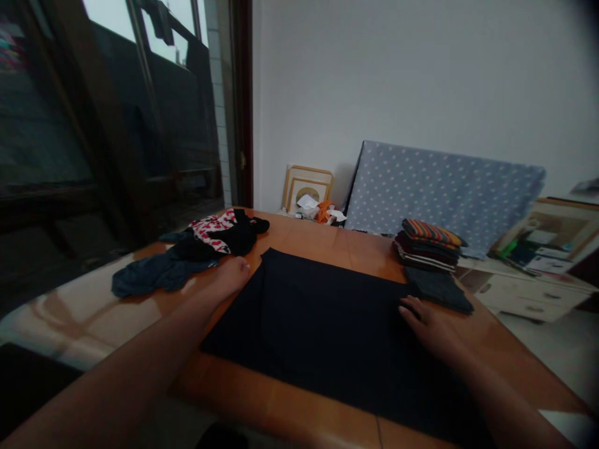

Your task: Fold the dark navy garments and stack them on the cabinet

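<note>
While the right bare hand rests, fingers loosely parted, on the flat, dark navy cloth, the left bare hand curls by its left edge, any hold impossible to tell. Spread between them, the cloth could wrinkle if pulled unevenly. Beyond the right hand stands a stripe-topped stack of folded fabric; beyond the left, a rumpled, mostly dark clothing pile.

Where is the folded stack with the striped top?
In the head view, the folded stack sits right of centre on the table, beyond the right hand.
</note>
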`<action>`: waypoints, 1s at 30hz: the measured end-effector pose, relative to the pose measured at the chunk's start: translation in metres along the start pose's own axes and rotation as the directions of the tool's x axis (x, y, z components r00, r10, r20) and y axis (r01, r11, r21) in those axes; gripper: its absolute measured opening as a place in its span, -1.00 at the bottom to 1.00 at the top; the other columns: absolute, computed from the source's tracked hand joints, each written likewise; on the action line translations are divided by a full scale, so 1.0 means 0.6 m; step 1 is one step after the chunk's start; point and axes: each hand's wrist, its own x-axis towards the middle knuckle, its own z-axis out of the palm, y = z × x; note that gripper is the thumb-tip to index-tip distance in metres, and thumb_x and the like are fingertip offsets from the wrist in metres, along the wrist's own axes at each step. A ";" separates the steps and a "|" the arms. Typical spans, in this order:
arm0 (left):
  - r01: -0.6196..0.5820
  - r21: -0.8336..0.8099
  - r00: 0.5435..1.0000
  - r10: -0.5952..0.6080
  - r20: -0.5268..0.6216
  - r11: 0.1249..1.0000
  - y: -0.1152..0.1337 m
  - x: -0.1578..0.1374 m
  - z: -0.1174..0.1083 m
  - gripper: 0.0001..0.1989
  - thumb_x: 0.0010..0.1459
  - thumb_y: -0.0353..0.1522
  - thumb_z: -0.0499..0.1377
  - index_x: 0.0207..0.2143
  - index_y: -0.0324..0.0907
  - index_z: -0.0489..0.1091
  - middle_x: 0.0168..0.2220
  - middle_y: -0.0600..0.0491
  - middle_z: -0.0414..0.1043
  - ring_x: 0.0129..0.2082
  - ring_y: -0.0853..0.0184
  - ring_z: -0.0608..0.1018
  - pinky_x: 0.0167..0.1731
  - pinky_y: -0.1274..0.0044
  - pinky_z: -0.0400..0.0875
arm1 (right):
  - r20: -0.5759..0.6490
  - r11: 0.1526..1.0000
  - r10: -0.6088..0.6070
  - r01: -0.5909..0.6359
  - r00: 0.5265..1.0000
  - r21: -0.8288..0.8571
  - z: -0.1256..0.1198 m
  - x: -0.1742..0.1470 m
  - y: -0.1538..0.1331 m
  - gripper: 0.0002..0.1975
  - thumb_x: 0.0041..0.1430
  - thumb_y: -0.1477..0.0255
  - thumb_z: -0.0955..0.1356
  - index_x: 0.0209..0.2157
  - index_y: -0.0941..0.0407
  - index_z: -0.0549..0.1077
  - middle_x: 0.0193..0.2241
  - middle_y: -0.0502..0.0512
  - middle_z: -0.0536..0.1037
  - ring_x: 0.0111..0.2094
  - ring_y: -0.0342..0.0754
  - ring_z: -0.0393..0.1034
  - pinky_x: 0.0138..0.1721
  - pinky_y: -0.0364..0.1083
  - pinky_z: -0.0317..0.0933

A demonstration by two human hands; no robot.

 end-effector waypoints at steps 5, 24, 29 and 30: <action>0.061 -0.055 0.996 -0.058 0.063 0.997 -0.013 -0.096 -0.023 -0.60 0.26 -0.09 -0.03 -0.23 -0.15 0.48 -0.20 -0.11 0.57 -0.20 0.10 0.58 -0.28 0.41 0.36 | -0.057 0.996 0.056 -0.052 0.997 0.069 -0.012 -0.088 0.014 -0.47 0.26 0.07 0.24 0.10 0.08 0.45 0.15 0.25 0.46 0.18 0.18 0.34 0.24 0.15 0.17; 0.074 0.001 0.996 -0.074 0.041 0.997 -0.020 -0.285 -0.036 -0.58 0.19 -0.01 0.02 -0.20 -0.14 0.39 -0.11 -0.16 0.53 -0.09 -0.02 0.54 -0.19 0.31 0.34 | -0.174 0.935 0.343 -0.353 0.923 -0.029 -0.041 -0.313 -0.003 -0.49 0.26 0.18 0.24 0.15 0.13 0.42 0.07 0.24 0.53 0.08 0.17 0.42 0.04 0.03 0.25; 0.082 -0.038 0.995 -0.084 -0.058 0.996 -0.028 -0.284 -0.025 -0.65 0.23 -0.07 0.01 -0.21 -0.15 0.36 -0.19 -0.13 0.52 -0.16 0.02 0.56 -0.23 0.33 0.35 | -0.224 0.863 0.471 -0.498 0.853 -0.084 -0.053 -0.318 -0.035 -0.47 0.23 0.19 0.26 0.20 0.04 0.37 0.04 0.21 0.54 0.06 0.24 0.39 -0.01 0.13 0.25; 0.095 -0.041 0.993 -0.098 -0.060 0.995 -0.029 -0.284 -0.024 -0.66 0.23 -0.08 0.02 -0.22 -0.15 0.36 -0.21 -0.13 0.52 -0.18 0.03 0.56 -0.23 0.33 0.35 | -0.223 0.855 0.480 -0.509 0.849 -0.099 -0.056 -0.318 -0.041 -0.46 0.22 0.20 0.27 0.21 0.04 0.37 0.04 0.22 0.53 0.07 0.25 0.38 -0.01 0.13 0.24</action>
